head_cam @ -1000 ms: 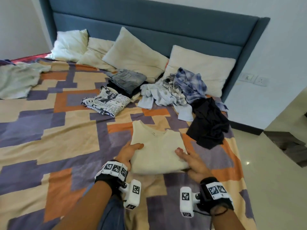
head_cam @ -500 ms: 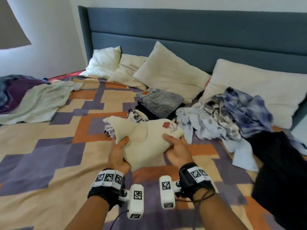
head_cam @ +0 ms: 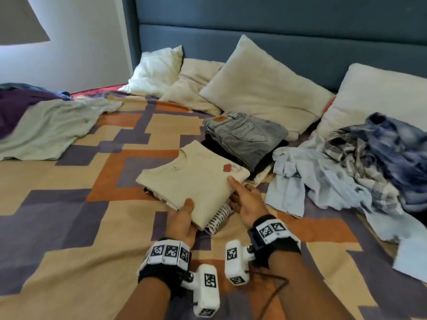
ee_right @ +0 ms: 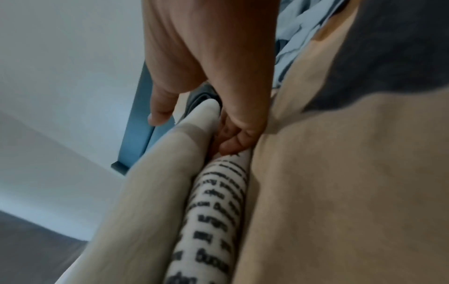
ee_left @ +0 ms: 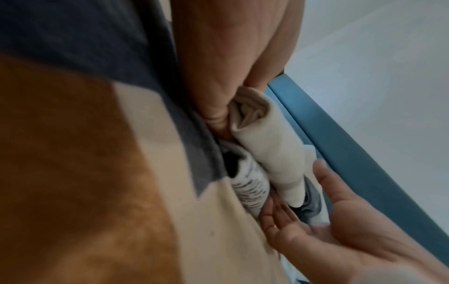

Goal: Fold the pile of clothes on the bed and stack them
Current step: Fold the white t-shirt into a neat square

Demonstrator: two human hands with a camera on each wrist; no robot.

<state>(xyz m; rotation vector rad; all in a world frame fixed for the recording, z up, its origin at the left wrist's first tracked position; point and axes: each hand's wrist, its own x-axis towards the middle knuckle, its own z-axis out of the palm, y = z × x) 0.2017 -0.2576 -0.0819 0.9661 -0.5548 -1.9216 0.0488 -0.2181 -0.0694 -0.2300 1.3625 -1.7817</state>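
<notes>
Head view, bedding and garments. Bed (head_cam: pixel 69 227): woven cover in blocky tan, orange and purple-grey patches. Headboard (head_cam: pixel 277 42): padded, blue-grey. Pillows (head_cam: pixel 261 88): soft, cream and white, leaning against the headboard.

Cream shirt (head_cam: pixel 196 181): folded to a flat rectangle, matte knit, small red mark near one corner. It lies on top of a print shirt (head_cam: pixel 218 217), white with black lettering, whose rolled edge shows under the near side. Left hand (head_cam: pixel 182 218): thumb on top of the cream shirt's near corner, fingers tucked beneath, gripping it. Right hand (head_cam: pixel 247 202): thumb lying on the shirt's right edge; in the right wrist view its fingers (ee_right: pixel 233 142) are loosely curled under the fold, against the print shirt.

Grey jeans (head_cam: pixel 247 137): folded denim with a leather patch, stacked on dark garments just behind the cream shirt. Unfolded pile (head_cam: pixel 346 172): crumpled pale-blue shirt, plaid and blue mottled fabrics, to the right. Pale green garment (head_cam: pixel 46 130): spread loose at far left, beside purple cloth (head_cam: pixel 13 105).
</notes>
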